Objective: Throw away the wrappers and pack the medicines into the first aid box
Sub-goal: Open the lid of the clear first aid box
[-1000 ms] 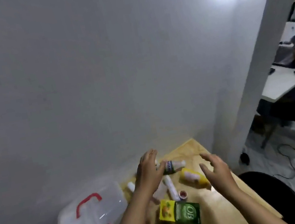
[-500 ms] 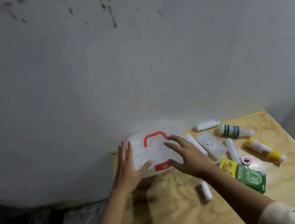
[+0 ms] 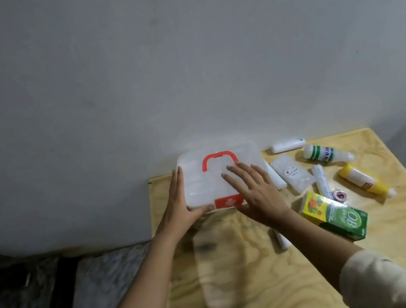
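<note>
The near half of the plywood table [image 3: 243, 276] lies bare, open room between the two forearms. At the far left corner the first aid box [image 3: 201, 181] sits hard against the wall [image 3: 183, 76], so nothing passes behind it. The left hand [image 3: 181, 206] blocks its left edge and the right hand [image 3: 256, 193] its near right part. To the right, bottles and packets crowd together, with a green carton [image 3: 341, 216] nearest and a small roll [image 3: 282, 241] beside the right forearm.
</note>
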